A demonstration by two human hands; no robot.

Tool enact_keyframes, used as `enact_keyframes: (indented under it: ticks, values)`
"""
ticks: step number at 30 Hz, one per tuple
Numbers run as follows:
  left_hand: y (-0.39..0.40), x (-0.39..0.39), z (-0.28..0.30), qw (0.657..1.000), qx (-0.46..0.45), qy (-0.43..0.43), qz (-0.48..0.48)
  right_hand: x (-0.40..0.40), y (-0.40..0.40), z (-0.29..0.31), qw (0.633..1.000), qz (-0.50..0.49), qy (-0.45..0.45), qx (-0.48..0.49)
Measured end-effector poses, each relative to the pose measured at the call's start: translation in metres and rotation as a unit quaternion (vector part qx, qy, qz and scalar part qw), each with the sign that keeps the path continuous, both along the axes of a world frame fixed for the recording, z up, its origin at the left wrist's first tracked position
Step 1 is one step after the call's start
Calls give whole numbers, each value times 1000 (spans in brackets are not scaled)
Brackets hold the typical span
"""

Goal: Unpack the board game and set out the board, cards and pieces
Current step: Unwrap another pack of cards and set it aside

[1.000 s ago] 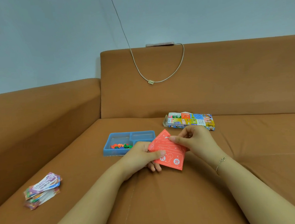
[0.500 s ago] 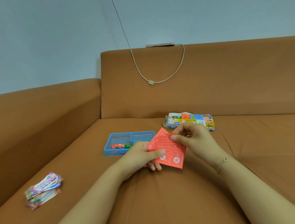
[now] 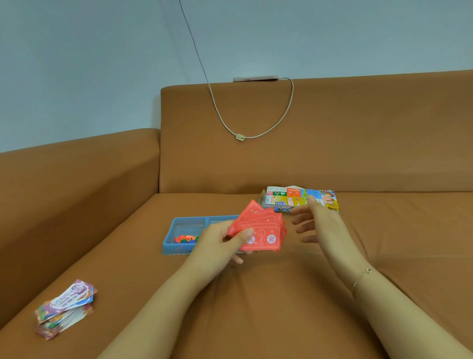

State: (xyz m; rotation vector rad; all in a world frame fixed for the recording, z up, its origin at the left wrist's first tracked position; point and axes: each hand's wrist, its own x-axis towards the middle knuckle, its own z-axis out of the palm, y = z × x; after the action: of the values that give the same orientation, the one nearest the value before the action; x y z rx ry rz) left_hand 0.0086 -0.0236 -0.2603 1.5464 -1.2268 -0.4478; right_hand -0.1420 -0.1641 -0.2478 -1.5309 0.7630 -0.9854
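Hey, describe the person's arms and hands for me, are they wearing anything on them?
Both forearms are bare, with no sleeves in view. The right wrist carries a thin, fine-chain bracelet with a small round charm or clasp. The left hand and right hand show no gloves and no rings that can be made out. No watch on either wrist.

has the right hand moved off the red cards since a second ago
Yes. The right hand has let go of the red cards and drawn rightward, now open in front of the game box.
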Motion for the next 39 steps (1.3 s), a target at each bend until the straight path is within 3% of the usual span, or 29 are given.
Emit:
enact_keyframes:
  ticks: [2,4,8,13,15,19,24,26,28,31,35,39]
  values:
    - [1,4,-6,991,67,-114,25,0,0,3,999,4,10,32]
    - [1,5,-11,971,121,-202,33,1,3,-5,996,28,83,10]
    - [2,0,-9,972,118,-203,27,4,9,-17,945,71,299,-111]
    - [-2,-9,-9,940,134,-311,26,9,25,-14,869,129,412,-242]
    - [-5,-12,-12,937,135,-321,10,9,29,-14,856,146,420,-264]
    - [-6,-8,-16,951,147,-271,-9,8,27,-12,881,142,371,-259]
    - [-3,-5,-15,971,151,-187,4,10,25,-9,943,127,278,-134]
    - [1,-9,-17,962,152,-223,35,9,24,-9,956,128,248,-91]
    - [6,-12,-19,935,134,-317,87,7,26,-6,966,134,216,-57]
    - [15,-15,-13,909,44,-391,138,4,31,-1,975,155,156,4]
    - [25,-21,-2,899,-3,-414,140,1,41,11,980,177,59,63]
    - [46,-13,21,908,0,-381,173,3,47,21,987,154,20,33]
